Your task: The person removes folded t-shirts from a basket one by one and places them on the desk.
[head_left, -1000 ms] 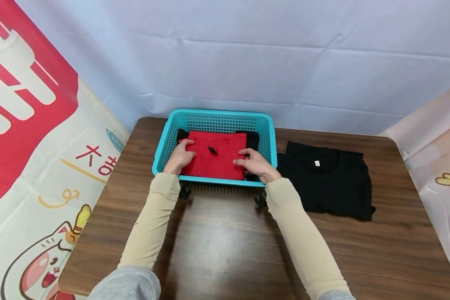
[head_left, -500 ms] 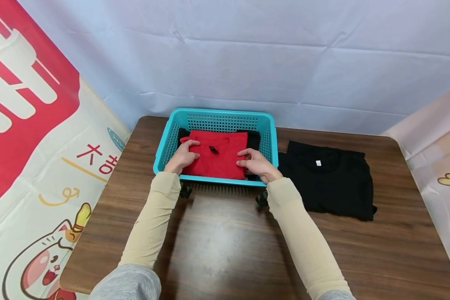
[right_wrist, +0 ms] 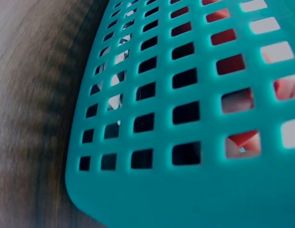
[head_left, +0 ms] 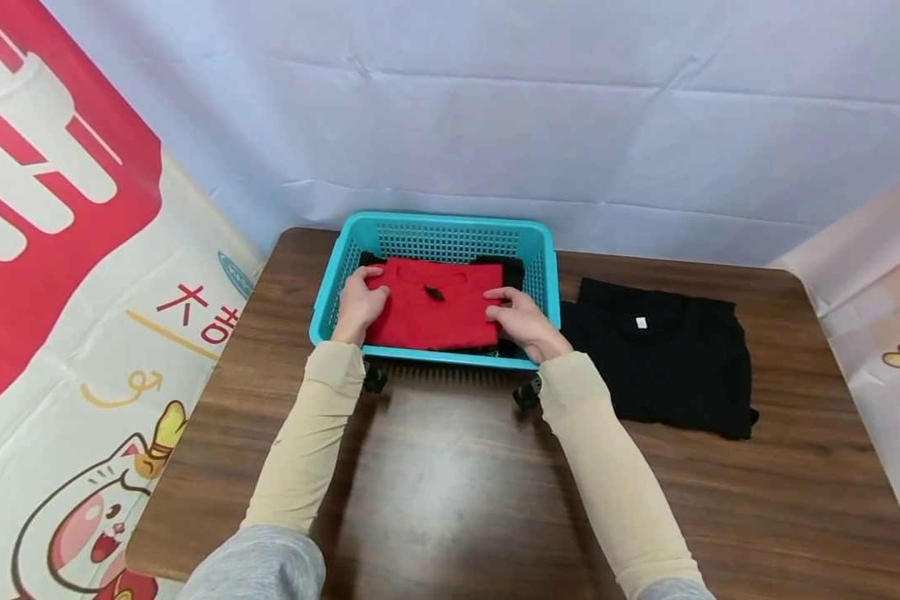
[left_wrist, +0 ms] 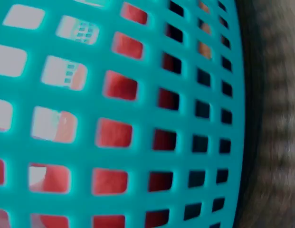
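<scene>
A folded red T-shirt (head_left: 438, 318) lies in a turquoise plastic basket (head_left: 450, 358), on top of black cloth (head_left: 513, 272) that shows at its back corners. My left hand (head_left: 356, 310) reaches over the front rim and grips the shirt's left edge, thumb on top. At the right edge, my right hand (head_left: 528, 323) pinches the shirt between thumb and fingers. In the left wrist view the basket wall (left_wrist: 85, 133) fills most of the picture, with red cloth behind its holes. The right wrist view shows the basket's side (right_wrist: 195, 194), with fingers partly visible through the mesh.
A folded black T-shirt (head_left: 671, 375) with a white neck label lies right of the basket on the wooden table (head_left: 435, 500). White sheeting (head_left: 495, 150) hangs behind the table. A printed cloth (head_left: 195, 433) hangs at the left.
The red T-shirt has shifted slightly back and right in the basket; its front edge now sits farther from the front rim. The left hand moved slightly back along the shirt's left edge.
</scene>
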Tool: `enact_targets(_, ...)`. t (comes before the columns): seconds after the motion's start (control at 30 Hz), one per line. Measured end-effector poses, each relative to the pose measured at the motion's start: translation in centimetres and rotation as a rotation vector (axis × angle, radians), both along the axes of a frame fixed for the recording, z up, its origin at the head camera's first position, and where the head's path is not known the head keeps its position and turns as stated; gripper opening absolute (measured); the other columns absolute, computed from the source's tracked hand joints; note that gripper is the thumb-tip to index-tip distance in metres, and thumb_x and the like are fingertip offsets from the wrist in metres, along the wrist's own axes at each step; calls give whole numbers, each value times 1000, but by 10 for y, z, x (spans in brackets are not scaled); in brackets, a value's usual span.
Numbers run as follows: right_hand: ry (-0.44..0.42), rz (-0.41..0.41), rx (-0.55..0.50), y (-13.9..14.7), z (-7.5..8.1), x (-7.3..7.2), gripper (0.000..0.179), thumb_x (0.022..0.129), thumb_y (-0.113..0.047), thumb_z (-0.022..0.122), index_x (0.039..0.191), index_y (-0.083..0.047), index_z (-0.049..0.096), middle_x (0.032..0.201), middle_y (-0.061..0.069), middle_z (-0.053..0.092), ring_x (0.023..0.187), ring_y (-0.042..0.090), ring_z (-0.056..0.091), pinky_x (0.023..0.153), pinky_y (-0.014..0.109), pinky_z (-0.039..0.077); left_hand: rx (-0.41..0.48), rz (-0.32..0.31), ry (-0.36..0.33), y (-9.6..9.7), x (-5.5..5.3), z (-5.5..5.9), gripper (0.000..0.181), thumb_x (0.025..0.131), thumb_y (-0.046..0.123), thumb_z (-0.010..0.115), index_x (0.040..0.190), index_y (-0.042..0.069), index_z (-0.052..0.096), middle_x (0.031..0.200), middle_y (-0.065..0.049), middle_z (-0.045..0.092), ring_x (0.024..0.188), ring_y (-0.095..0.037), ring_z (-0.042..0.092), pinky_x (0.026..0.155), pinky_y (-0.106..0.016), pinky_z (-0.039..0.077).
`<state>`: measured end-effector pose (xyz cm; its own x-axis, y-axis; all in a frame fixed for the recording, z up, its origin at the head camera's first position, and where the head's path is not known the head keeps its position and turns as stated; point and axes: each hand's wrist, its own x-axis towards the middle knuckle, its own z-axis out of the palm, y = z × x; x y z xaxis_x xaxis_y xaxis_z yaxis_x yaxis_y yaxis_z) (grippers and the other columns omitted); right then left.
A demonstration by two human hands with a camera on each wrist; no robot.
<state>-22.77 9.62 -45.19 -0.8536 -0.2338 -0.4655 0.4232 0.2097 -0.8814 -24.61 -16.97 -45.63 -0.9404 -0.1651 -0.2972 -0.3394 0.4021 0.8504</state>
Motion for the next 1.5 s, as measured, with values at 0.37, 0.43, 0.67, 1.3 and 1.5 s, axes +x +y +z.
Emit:
enact_targets(0.37, -8, -194, -187, 4, 8, -6, 50, 96, -9, 44, 145, -10, 40, 131, 9, 46, 100, 18, 51, 72, 21, 52, 125, 68, 37, 3, -4, 5, 42, 96, 21, 59, 136, 18, 48, 134, -11, 50, 115, -27, 51, 94, -44, 49)
enact_targets(0.43, -7, -230, -235, 5, 9, -6, 50, 96, -8, 44, 146, -10, 39, 138, 9, 43, 105, 18, 50, 73, 19, 53, 208, 70, 30, 3, -6, 6, 40, 97, 21, 57, 136, 18, 50, 134, -11, 51, 114, -26, 52, 95, -43, 48)
enact_targets(0.67, 4, -273, -347, 8, 11, -6, 50, 98, -7, 42, 148, -9, 37, 150, 7, 34, 118, 20, 46, 77, 19, 55, 383, 68, -42, 1, -9, 8, 54, 97, 25, 57, 146, 25, 37, 143, -7, 42, 120, -23, 47, 96, -40, 46)
enact_targets(1.3, -29, -82, -178, 3, 5, -3, 50, 94, -9, 42, 144, -13, 40, 75, 0, 44, 60, 10, 37, 59, 25, 32, 24, -126, -243, 0, 1, 3, 88, 93, 32, 60, 154, 9, 0, 154, -16, 23, 140, -33, 27, 114, -45, 33)
enact_targets(1.5, -27, -91, -189, 3, 3, -3, 51, 94, -9, 42, 145, -13, 40, 81, 1, 43, 61, 10, 36, 58, 24, 32, 13, -111, -244, -1, 2, 2, 91, 93, 33, 61, 154, 8, -1, 156, -16, 21, 141, -33, 25, 115, -45, 32)
